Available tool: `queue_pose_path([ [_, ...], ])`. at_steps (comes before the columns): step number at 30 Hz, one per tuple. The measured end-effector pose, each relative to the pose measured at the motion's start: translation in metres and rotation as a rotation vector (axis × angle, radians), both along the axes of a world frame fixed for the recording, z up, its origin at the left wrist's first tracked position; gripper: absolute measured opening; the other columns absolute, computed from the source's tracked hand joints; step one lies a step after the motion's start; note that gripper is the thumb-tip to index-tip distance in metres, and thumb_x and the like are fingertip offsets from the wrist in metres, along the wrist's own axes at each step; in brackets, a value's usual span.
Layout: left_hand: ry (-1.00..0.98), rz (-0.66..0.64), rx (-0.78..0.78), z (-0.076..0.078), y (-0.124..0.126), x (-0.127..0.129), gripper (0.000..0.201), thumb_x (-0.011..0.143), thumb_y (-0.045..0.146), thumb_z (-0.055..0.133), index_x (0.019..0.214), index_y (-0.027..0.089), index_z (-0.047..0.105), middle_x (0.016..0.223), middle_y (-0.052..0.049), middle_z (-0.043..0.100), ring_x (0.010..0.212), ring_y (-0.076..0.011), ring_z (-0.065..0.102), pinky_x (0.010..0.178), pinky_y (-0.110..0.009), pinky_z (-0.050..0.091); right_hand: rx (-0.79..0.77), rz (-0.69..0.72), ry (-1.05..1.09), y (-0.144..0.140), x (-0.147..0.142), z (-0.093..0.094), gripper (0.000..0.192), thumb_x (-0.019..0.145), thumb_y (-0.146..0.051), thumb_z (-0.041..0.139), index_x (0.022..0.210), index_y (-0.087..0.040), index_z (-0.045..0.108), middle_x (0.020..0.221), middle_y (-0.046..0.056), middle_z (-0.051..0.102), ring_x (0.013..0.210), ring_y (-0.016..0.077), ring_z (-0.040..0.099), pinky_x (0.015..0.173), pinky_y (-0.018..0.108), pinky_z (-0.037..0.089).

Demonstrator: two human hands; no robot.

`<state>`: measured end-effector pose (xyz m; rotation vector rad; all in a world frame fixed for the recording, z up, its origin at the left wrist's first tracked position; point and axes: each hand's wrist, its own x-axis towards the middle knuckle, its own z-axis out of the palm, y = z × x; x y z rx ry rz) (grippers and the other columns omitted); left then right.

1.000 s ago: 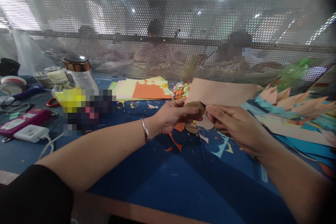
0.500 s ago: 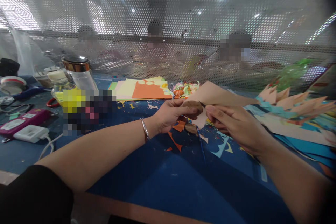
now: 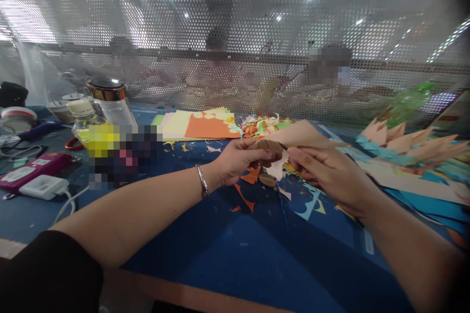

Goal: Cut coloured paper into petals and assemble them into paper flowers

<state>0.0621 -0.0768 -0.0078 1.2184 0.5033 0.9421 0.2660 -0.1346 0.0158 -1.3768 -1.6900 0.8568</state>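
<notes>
I'm pinching a small brown paper piece [image 3: 266, 147] in my left grip [image 3: 240, 160], just above the tabletop [image 3: 227, 249]. My right grip [image 3: 326, 173], closed, is meeting it from the right, fingertips on a tan paper sheet [image 3: 304, 136] behind.

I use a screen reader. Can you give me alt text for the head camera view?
Left hand and right hand pinch a tan paper sheet above a blue table strewn with scraps. Coloured paper lies behind, jars at left.
</notes>
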Motion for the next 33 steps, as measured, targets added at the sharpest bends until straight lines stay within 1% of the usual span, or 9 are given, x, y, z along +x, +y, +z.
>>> queue_pose_path([
  [4,-0.013,-0.034,0.025,-0.0002,0.0015,-0.0004,0.013,0.072,0.023,0.083,0.079,0.015,0.077,0.083,-0.004,0.072,0.072,-0.0106,0.062,0.068,-0.028,0.039,0.028,0.022,-0.015,0.0005,0.0012,-0.0001,0.065,0.083,-0.085,0.06,0.067,-0.022,0.053,0.059,-0.007,0.023,0.05,0.0089,0.017,0.044,0.026,0.013],
  [8,0.022,-0.031,-0.003,0.0015,0.0012,-0.0007,0.01,0.073,0.021,0.082,0.078,0.015,0.076,0.075,-0.002,0.07,0.068,-0.0095,0.059,0.065,-0.028,0.036,0.041,0.011,-0.037,0.0011,0.0029,-0.0013,0.065,0.084,-0.085,0.06,0.065,-0.023,0.052,0.059,-0.007,0.024,0.05,0.0092,0.019,0.043,0.027,0.014],
  [12,0.029,-0.025,-0.011,0.0037,0.0005,-0.0007,0.007,0.071,0.018,0.082,0.073,0.015,0.076,0.072,-0.001,0.069,0.065,-0.0085,0.056,0.064,-0.028,0.034,0.025,-0.007,-0.06,0.0022,0.0047,-0.0024,0.068,0.082,-0.088,0.059,0.065,-0.022,0.057,0.058,-0.006,0.025,0.049,0.0092,0.02,0.044,0.027,0.015],
  [16,0.019,-0.016,-0.018,0.0051,-0.0004,-0.001,0.01,0.069,0.02,0.085,0.073,0.015,0.078,0.072,-0.002,0.069,0.064,-0.0081,0.055,0.064,-0.028,0.035,0.053,0.009,-0.092,0.0025,0.0055,-0.001,0.068,0.084,-0.087,0.058,0.064,-0.022,0.056,0.058,-0.006,0.027,0.049,0.0092,0.022,0.044,0.027,0.016],
  [21,0.007,-0.013,-0.017,0.0029,0.0003,0.0004,0.014,0.065,0.021,0.087,0.073,0.014,0.078,0.075,-0.003,0.071,0.068,-0.0095,0.058,0.069,-0.029,0.04,0.082,0.029,-0.111,0.0034,0.0077,-0.0028,0.065,0.089,-0.083,0.055,0.066,-0.022,0.057,0.056,-0.005,0.031,0.048,0.0095,0.024,0.043,0.028,0.018],
  [26,-0.005,-0.009,-0.031,0.0008,0.0021,0.0014,0.018,0.061,0.022,0.089,0.072,0.015,0.078,0.072,-0.002,0.07,0.066,-0.0091,0.057,0.069,-0.029,0.04,0.084,0.029,-0.138,0.0042,0.0084,-0.0025,0.065,0.089,-0.083,0.055,0.065,-0.023,0.056,0.056,-0.005,0.034,0.048,0.0097,0.025,0.042,0.028,0.019],
  [29,0.002,-0.008,-0.006,-0.0001,0.0026,0.0008,0.019,0.061,0.024,0.09,0.073,0.014,0.078,0.071,-0.002,0.07,0.066,-0.0089,0.058,0.069,-0.029,0.04,0.092,0.031,-0.147,0.0039,0.0076,-0.0011,0.066,0.088,-0.085,0.055,0.066,-0.022,0.056,0.056,-0.004,0.034,0.048,0.0095,0.025,0.042,0.028,0.019],
  [33,0.018,-0.013,0.015,-0.0008,0.0028,0.0003,0.016,0.064,0.025,0.087,0.073,0.015,0.078,0.073,-0.003,0.072,0.066,-0.0086,0.057,0.069,-0.028,0.04,0.078,0.024,-0.148,0.0031,0.0066,-0.0015,0.068,0.087,-0.087,0.052,0.066,-0.023,0.053,0.057,-0.005,0.031,0.048,0.0095,0.025,0.043,0.028,0.019],
])
